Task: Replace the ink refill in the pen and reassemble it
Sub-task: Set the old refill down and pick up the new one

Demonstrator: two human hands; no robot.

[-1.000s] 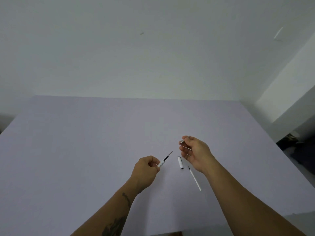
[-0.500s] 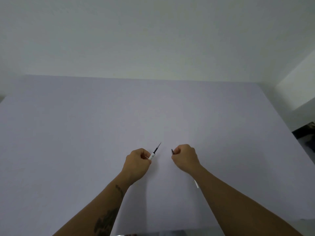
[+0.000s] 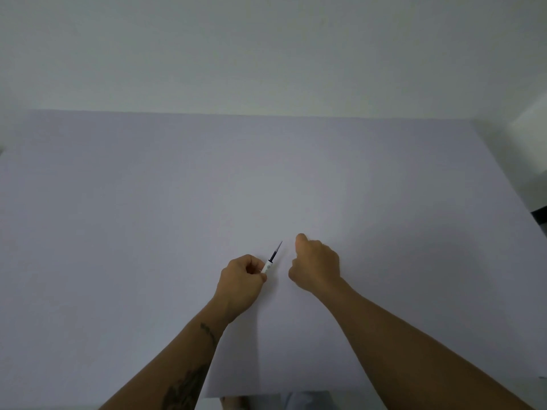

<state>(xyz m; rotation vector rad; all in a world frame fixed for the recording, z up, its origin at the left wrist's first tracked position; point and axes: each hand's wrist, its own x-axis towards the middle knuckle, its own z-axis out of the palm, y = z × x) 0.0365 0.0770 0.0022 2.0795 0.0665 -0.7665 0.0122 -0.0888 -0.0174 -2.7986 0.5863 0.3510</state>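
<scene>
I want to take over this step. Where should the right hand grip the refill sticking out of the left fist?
Probably pinch the black section just above the white collar, coming from the right side where the right hand waits. The refill tilts up and rightward from the left hand, and its fine tip looks too thin to grip.

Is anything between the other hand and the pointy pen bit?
Nothing visible. The right hand sits closed just beside the pen tip held by the left hand, with only bare table showing in the gap between them.
</scene>
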